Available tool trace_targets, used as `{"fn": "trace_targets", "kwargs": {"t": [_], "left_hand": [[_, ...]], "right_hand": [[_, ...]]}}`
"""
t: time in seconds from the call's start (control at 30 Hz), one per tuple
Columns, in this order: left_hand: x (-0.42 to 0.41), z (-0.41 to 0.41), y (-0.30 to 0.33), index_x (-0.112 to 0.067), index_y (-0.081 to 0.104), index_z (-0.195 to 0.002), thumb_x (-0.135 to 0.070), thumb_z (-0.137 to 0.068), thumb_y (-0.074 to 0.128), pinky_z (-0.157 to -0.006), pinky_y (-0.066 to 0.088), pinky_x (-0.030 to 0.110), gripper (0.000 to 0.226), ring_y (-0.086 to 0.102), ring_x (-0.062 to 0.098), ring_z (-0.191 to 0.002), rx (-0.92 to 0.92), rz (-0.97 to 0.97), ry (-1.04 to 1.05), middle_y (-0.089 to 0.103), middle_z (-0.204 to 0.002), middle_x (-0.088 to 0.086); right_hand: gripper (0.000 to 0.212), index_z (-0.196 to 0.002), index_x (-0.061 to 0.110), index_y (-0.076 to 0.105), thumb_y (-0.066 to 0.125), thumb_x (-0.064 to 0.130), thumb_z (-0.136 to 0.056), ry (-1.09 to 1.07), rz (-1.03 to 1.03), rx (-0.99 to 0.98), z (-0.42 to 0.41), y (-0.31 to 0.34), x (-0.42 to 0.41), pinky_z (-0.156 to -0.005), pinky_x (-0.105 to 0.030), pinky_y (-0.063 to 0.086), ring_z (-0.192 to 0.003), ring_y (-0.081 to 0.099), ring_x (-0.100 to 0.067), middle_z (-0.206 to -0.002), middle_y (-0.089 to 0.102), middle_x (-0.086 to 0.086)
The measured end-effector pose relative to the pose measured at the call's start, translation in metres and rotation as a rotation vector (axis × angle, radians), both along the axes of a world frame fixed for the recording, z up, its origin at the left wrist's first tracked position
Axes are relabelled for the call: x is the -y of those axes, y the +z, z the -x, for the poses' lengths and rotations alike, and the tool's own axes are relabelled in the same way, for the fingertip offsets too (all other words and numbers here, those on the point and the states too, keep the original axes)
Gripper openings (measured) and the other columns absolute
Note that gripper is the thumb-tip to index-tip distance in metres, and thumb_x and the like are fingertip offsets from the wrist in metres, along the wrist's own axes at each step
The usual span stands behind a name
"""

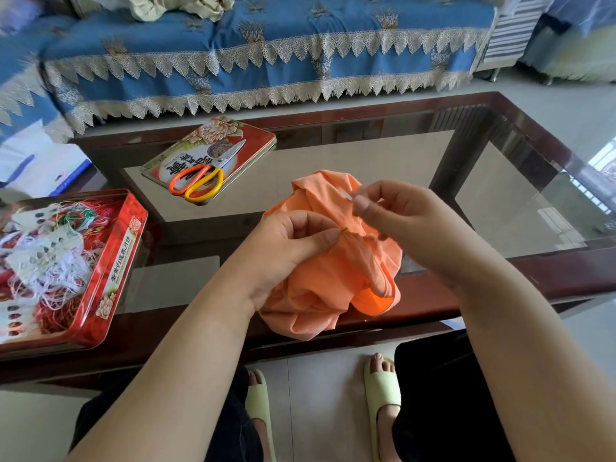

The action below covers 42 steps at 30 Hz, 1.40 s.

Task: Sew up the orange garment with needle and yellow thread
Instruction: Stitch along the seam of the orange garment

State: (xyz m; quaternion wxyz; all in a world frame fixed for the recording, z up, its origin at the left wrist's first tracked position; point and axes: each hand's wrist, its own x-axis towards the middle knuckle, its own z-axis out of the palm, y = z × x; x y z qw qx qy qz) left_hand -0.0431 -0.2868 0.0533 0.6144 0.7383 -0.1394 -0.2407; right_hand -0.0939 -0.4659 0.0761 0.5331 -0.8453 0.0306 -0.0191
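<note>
The orange garment (333,278) is bunched up above the near edge of the glass table. My left hand (293,248) grips its gathered fabric, thumb and fingers pinching a puckered seam with yellow stitches (346,231). My right hand (396,211) hovers just above that seam, thumb and forefinger pinched together on something thin and pale, probably the needle; it is too small to make out. The thread itself is barely visible.
Orange-handled scissors (200,178) lie on a red tin lid (256,135) at the table's back left. An open red tin (123,261) full of tangled threads sits at the left. A blue lace-trimmed sofa (266,61) stands behind the table. My feet in green slippers (383,385) are below.
</note>
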Motion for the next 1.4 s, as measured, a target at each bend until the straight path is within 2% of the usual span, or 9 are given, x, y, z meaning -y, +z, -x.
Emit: {"fn": "trace_targets", "kwargs": {"t": [0.1, 0.23, 0.3, 0.4, 0.57, 0.73, 1.17, 1.3, 1.4], "left_hand": [[-0.002, 0.0, 0.0, -0.028, 0.077, -0.084, -0.039, -0.069, 0.072, -0.093, 0.052, 0.037, 0.02, 0.068, 0.013, -0.096, 0.022, -0.004, 0.001, 0.074, -0.092, -0.006], [-0.004, -0.002, 0.0, -0.031, 0.078, -0.083, -0.043, -0.066, 0.073, -0.093, 0.051, 0.037, 0.021, 0.067, 0.012, -0.098, 0.056, -0.043, -0.004, 0.074, -0.091, -0.008], [-0.004, -0.003, 0.0, -0.03, 0.076, -0.082, -0.043, -0.068, 0.072, -0.087, 0.051, 0.03, 0.02, 0.066, 0.006, -0.093, 0.093, -0.098, -0.012, 0.074, -0.088, -0.012], [-0.004, -0.002, 0.002, -0.03, 0.074, -0.083, -0.039, -0.078, 0.071, -0.072, 0.047, 0.012, 0.011, 0.063, -0.005, -0.085, 0.143, -0.178, -0.027, 0.071, -0.085, -0.02], [-0.003, -0.001, 0.001, -0.028, 0.073, -0.082, -0.032, -0.084, 0.071, -0.064, 0.044, 0.004, 0.005, 0.062, -0.007, -0.081, 0.175, -0.162, 0.018, 0.071, -0.082, -0.019], [-0.002, 0.0, 0.002, -0.026, 0.073, -0.083, -0.032, -0.085, 0.07, -0.07, 0.048, 0.013, 0.007, 0.064, 0.001, -0.083, 0.158, -0.138, 0.06, 0.072, -0.088, -0.006], [0.0, 0.003, 0.0, -0.025, 0.073, -0.086, -0.036, -0.085, 0.068, -0.084, 0.051, 0.03, 0.012, 0.065, 0.008, -0.091, 0.144, -0.134, 0.125, 0.072, -0.089, -0.007], [0.003, 0.003, -0.003, -0.027, 0.072, -0.084, -0.036, -0.086, 0.069, -0.082, 0.05, 0.026, 0.01, 0.064, 0.007, -0.09, 0.189, -0.15, 0.164, 0.072, -0.089, -0.007], [0.005, 0.002, -0.007, -0.029, 0.071, -0.081, -0.037, -0.086, 0.07, -0.067, 0.046, 0.012, 0.009, 0.061, -0.001, -0.078, 0.312, -0.207, 0.201, 0.069, -0.078, -0.014]], "right_hand": [[0.041, -0.091, 0.016, 0.072, 0.06, 0.052, -0.075, 0.167, 0.065, -0.102, 0.003, 0.004, 0.003, -0.09, -0.052, 0.049, -0.092, 0.061, -0.032, -0.094, 0.068, -0.012], [0.018, -0.087, 0.016, 0.073, 0.069, 0.033, -0.083, 0.211, 0.087, -0.11, 0.004, 0.006, 0.014, -0.084, -0.037, 0.051, -0.079, 0.063, -0.014, -0.085, 0.07, -0.002], [0.012, -0.086, 0.018, 0.073, 0.07, 0.029, -0.084, 0.209, 0.128, -0.079, 0.004, 0.006, 0.017, -0.081, -0.037, 0.052, -0.081, 0.063, -0.014, -0.084, 0.07, 0.002], [0.014, -0.085, 0.02, 0.072, 0.068, 0.034, -0.082, 0.212, 0.22, -0.048, 0.004, 0.005, 0.021, -0.079, -0.047, 0.053, -0.08, 0.063, -0.022, -0.084, 0.068, -0.001], [0.012, -0.081, 0.023, 0.069, 0.066, 0.035, -0.082, 0.198, 0.282, 0.013, 0.003, 0.002, 0.021, -0.074, -0.046, 0.052, -0.073, 0.061, -0.018, -0.08, 0.067, 0.003], [0.006, -0.078, 0.028, 0.067, 0.064, 0.031, -0.083, 0.18, 0.255, 0.029, 0.002, 0.002, 0.022, -0.078, -0.039, 0.054, -0.077, 0.063, -0.009, -0.085, 0.069, 0.009], [0.006, -0.085, 0.023, 0.07, 0.066, 0.026, -0.088, 0.088, 0.313, 0.033, 0.002, -0.001, 0.017, -0.076, -0.037, 0.054, -0.076, 0.062, -0.008, -0.084, 0.068, 0.01], [0.009, -0.085, 0.02, 0.071, 0.065, 0.027, -0.089, 0.015, 0.342, 0.057, 0.002, -0.003, 0.012, -0.068, -0.024, 0.051, -0.071, 0.06, -0.007, -0.078, 0.066, 0.01], [0.01, -0.086, 0.02, 0.071, 0.064, 0.026, -0.09, -0.058, 0.391, 0.085, 0.0, -0.007, 0.004, -0.063, -0.015, 0.044, -0.07, 0.057, -0.004, -0.076, 0.063, 0.013]]}}
